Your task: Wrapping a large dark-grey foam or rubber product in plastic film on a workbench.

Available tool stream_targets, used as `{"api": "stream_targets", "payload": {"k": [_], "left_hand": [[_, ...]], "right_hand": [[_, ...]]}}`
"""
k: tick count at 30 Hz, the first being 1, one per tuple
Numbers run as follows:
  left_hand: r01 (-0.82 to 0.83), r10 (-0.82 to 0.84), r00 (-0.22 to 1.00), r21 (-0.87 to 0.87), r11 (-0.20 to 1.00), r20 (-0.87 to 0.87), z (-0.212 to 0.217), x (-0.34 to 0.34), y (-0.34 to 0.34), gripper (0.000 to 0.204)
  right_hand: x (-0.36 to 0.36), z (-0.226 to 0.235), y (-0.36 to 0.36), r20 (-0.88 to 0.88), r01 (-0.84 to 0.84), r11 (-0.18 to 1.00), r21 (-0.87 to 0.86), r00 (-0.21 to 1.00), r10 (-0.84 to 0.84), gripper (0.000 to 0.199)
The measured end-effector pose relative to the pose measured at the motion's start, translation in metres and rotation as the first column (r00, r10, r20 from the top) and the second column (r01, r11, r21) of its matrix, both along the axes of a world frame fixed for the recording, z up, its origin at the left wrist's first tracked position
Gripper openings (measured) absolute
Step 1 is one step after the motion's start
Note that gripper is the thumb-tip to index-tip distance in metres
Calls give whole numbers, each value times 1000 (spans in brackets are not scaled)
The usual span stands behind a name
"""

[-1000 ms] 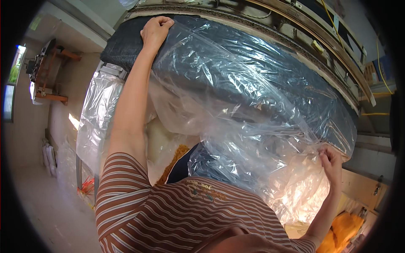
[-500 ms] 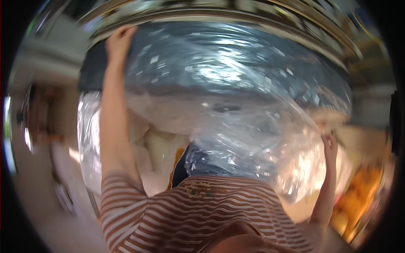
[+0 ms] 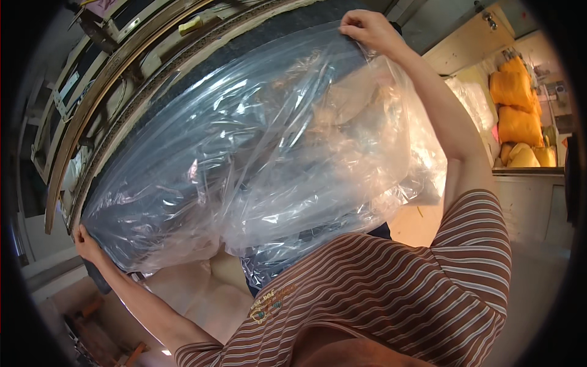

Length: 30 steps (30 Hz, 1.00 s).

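A large clear plastic sheet (image 3: 189, 153) is spread, wrinkled and shiny, in front of me over a long dark grey surface (image 3: 269, 38). At the left end, my left hand (image 3: 87, 244) pinches the sheet's edge between thumb and fingers. Farther away on the right, my right hand (image 3: 369, 29) is closed on the sheet's far edge, with its arm bent. Between the hands the plastic hangs in long creases and falls toward my body. Part of it drapes over my lap, where dark clothing shows through.
Curved wooden rails (image 3: 107, 92) run along the far left side, with a small yellow piece (image 3: 190, 25) lying by them. Orange bundles (image 3: 515, 101) are stacked on a shelf at the right. More crumpled clear plastic (image 3: 471, 101) lies near that shelf.
My view has turned. My right hand has gone from the near right to the far edge, while my left hand has come down from the far left corner to the sheet's left end.
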<state>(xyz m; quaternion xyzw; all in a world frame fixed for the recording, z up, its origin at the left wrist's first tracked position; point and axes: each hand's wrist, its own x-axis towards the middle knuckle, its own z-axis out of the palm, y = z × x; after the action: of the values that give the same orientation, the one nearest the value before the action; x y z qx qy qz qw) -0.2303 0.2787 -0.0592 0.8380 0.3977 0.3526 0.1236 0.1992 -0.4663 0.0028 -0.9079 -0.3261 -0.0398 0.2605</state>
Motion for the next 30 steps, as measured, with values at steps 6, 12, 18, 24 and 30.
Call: {"api": "stream_targets", "payload": {"k": [6, 12, 18, 24, 30], "left_hand": [[20, 2, 991, -167, 986, 133, 70, -71, -41, 41], [93, 69, 934, -426, 900, 350, 49, -149, -41, 35], [109, 164, 849, -471, 876, 502, 25, -126, -24, 29], [-186, 176, 950, 16, 982, 258, 29, -20, -6, 28], [-288, 278, 939, 19, 958, 203, -4, 37, 5, 35]], "right_hand": [[-5, -18, 18, 1, 208, 964, 163, 977, -211, 25], [-18, 0, 41, -163, 193, 976, 99, 971, -175, 15], [35, 12, 59, 214, -311, 395, 865, 939, 269, 13], [116, 10, 59, 261, 123, 579, 806, 804, -534, 18], [96, -53, 93, -11, 309, 719, 623, 922, -387, 29]]}}
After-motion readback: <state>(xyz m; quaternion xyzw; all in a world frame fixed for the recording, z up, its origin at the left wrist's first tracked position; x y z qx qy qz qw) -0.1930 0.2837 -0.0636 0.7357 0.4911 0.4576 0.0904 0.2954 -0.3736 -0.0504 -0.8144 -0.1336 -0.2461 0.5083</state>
